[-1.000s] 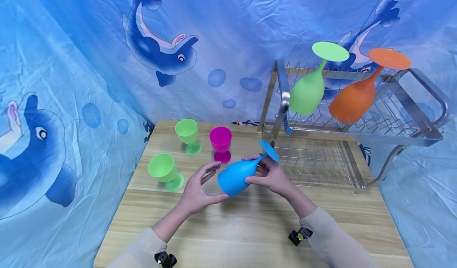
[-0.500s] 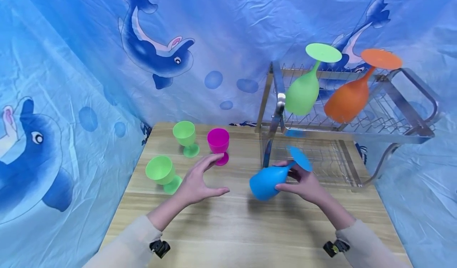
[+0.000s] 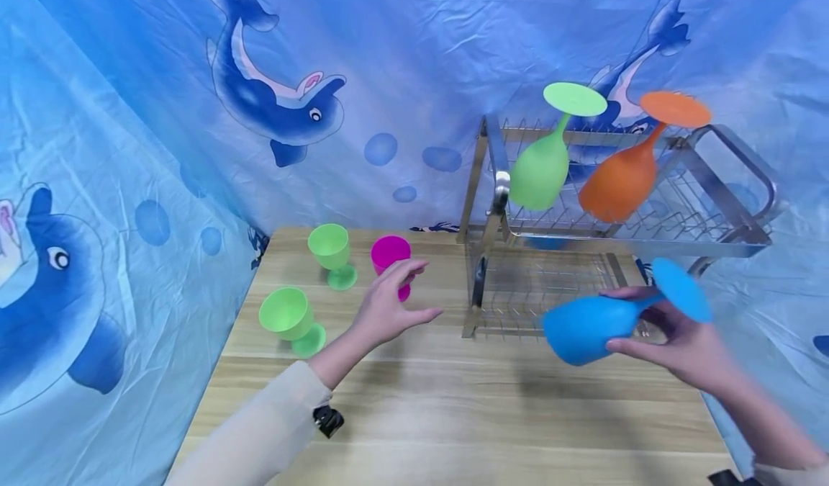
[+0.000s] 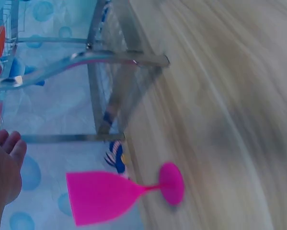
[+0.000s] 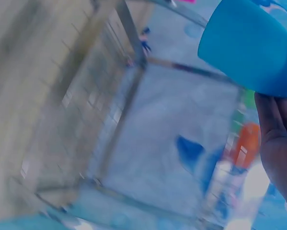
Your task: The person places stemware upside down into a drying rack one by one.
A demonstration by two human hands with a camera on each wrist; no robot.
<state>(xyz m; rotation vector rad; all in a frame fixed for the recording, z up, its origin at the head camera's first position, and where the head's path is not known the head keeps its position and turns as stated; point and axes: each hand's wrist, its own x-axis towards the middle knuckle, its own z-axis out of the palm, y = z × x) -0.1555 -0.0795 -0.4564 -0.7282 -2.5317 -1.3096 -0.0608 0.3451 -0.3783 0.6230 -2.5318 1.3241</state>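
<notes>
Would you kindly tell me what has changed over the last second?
The right hand has carried the blue cup to the right, in front of the rack. The left hand, earlier beside that cup, has shifted less and is now apart from it. The pink cup, two small green cups, upturned green cup and orange cup stayed put.

A plain blue goblet point(image 3: 589, 330), with a deep bowl, short stem and flat round foot, is held above the desk point(image 3: 440, 407) by the right hand point(image 3: 686, 345), gripped where bowl narrows to stem. It is tipped nearly sideways, the mouth turned left and slightly down, the foot raised at the right, before the rack point(image 3: 673, 247).
</notes>
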